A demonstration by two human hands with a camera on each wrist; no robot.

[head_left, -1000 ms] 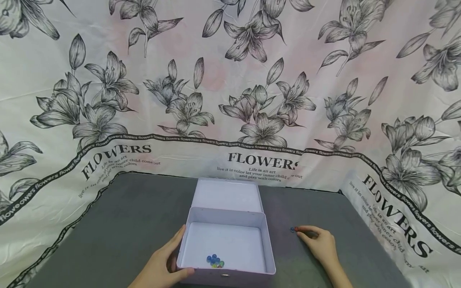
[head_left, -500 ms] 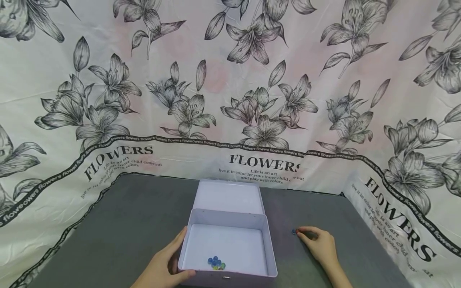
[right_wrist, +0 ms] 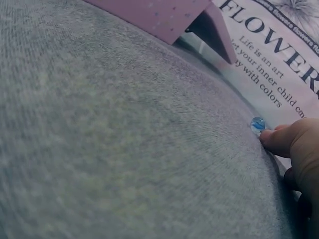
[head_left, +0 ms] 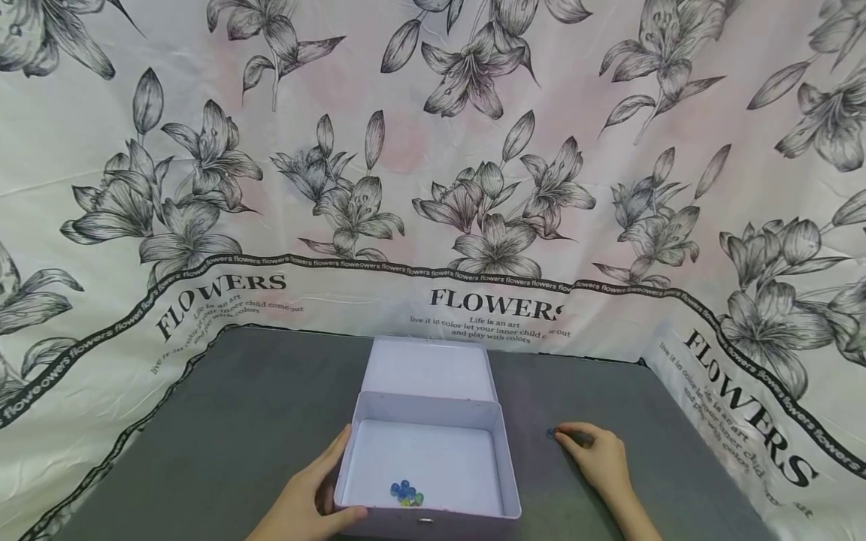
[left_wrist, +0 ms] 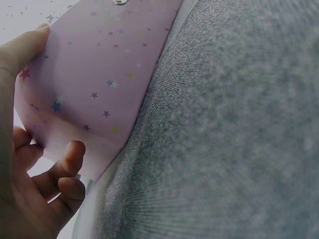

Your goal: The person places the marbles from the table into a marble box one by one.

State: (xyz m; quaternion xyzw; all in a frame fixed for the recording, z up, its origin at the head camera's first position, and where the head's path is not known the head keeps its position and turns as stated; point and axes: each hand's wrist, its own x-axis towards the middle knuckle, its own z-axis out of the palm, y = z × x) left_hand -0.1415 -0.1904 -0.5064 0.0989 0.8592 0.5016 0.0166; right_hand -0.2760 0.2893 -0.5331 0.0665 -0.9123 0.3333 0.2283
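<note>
A lidded metal box [head_left: 433, 458] stands with its lid back, pale inside, and pink with small stars outside in the left wrist view. Several marbles [head_left: 407, 493], blue and yellow-green, lie together near its front wall. My left hand [head_left: 307, 488] grips the box's front left corner, thumb over the front rim. To the right of the box, my right hand [head_left: 602, 458] has thumb and forefinger pinched together low over the table. At their tips is a clear marble [right_wrist: 257, 124] with a blue swirl. Whatever lies between the fingertips is mostly hidden.
The box's raised lid [head_left: 429, 368] leans back behind it. A grey cloth-covered table [head_left: 271, 406] extends on both sides. A floral curtain [head_left: 379, 225] printed with lettering hangs along the table's back and sides.
The red marble seen at my right fingertips a second ago is now almost hidden between them, beside the blue one. My left hand and the box stay put; the head view shifts slightly.
</note>
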